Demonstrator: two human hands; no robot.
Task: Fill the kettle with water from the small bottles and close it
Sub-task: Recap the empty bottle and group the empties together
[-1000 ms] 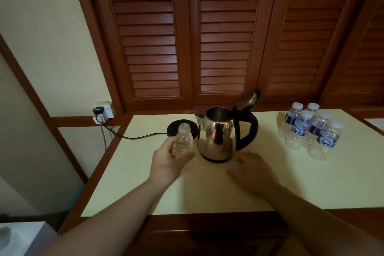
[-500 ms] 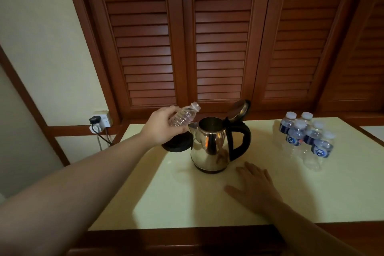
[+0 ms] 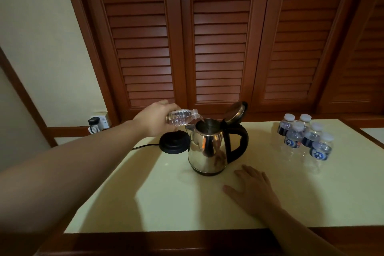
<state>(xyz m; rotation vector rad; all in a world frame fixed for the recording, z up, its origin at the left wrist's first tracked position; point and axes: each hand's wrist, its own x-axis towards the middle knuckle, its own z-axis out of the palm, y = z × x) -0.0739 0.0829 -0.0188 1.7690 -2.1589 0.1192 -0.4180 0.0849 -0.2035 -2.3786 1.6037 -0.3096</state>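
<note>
A shiny steel kettle with a black handle stands on the pale table, its lid hinged up and open. My left hand grips a small clear bottle, tipped nearly flat with its mouth over the kettle's opening. My right hand lies flat on the table in front of the kettle, fingers straight, holding nothing. Several small capped water bottles with blue labels stand grouped at the right.
The kettle's black base sits just left of the kettle, its cord running to a wall socket. Brown louvred doors rise behind the table. A dark wooden edge borders the table's front.
My left hand lifted the small bottle from the table beside the kettle, raised it and tipped it over the kettle's opening. The right hand stayed flat on the table.
</note>
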